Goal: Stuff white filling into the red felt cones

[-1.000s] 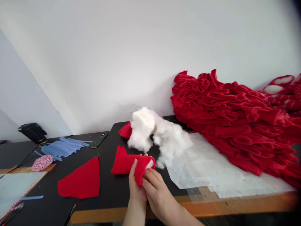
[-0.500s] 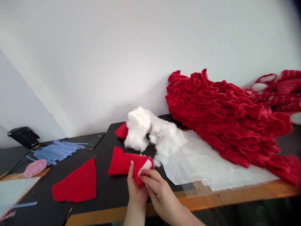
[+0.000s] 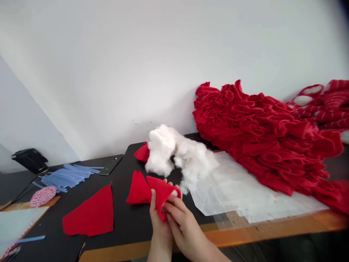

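Note:
Both hands meet over a small red felt pouch [image 3: 161,189] near the table's front edge. My left hand [image 3: 160,222] cups it from below, its thumb on the near side and fingertips showing behind. White stuffing [image 3: 174,193] shows at the pouch's mouth, where the fingers of my right hand [image 3: 182,220] reach in, their tips hidden inside. Just left of the pouch, a red felt piece [image 3: 138,189] stands out behind it; I cannot tell whether they are joined. A fluffy heap of white stuffing [image 3: 188,160] lies right behind the hands.
Left on the black table lie a flat red felt piece [image 3: 91,214], blue strips [image 3: 68,176], red-white twine [image 3: 43,196], a phone [image 3: 111,165] and a black device [image 3: 29,160]. At right, a large red felt pile [image 3: 261,138] rests partly on white sheets [image 3: 234,193], with striped items [image 3: 327,105] behind.
My right fingers have gone deeper into the pouch's mouth, and less stuffing shows there. The pouch has folded and bunched more in my left hand. The view has shifted slightly.

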Demonstrator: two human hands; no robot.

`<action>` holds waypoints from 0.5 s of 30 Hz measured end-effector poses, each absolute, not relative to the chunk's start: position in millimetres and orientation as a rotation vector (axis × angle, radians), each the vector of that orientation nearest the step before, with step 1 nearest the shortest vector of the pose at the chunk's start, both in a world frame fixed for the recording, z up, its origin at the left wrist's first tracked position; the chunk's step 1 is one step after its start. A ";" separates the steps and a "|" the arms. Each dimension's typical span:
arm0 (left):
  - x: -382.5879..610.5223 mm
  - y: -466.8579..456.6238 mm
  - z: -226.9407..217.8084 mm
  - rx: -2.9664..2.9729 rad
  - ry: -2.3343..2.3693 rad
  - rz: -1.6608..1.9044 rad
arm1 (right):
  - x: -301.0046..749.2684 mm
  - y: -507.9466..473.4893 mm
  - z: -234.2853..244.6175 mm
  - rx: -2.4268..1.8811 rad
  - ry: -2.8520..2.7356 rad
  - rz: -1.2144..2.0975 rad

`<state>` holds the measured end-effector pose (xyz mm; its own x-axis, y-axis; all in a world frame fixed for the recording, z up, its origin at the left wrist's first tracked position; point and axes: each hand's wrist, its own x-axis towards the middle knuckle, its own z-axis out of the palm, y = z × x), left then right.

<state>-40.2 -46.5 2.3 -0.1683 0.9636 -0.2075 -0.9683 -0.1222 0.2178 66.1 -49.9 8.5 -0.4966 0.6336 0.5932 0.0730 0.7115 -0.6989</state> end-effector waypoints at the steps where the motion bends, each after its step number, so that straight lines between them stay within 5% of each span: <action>1: -40.5 -47.0 -0.1 0.014 0.348 1.700 | 65.2 -49.6 6.4 -0.527 -1.983 0.782; 5: -43.8 -51.4 -6.3 0.178 0.364 1.782 | 67.3 -48.3 1.1 -0.501 -1.741 0.901; 11: -35.2 -54.7 -9.4 0.385 0.592 1.798 | 68.1 -43.6 8.8 -0.574 -1.170 1.626; 15: -25.5 -53.2 -13.5 0.468 0.689 1.784 | 70.2 -33.5 7.0 -0.702 -1.077 1.587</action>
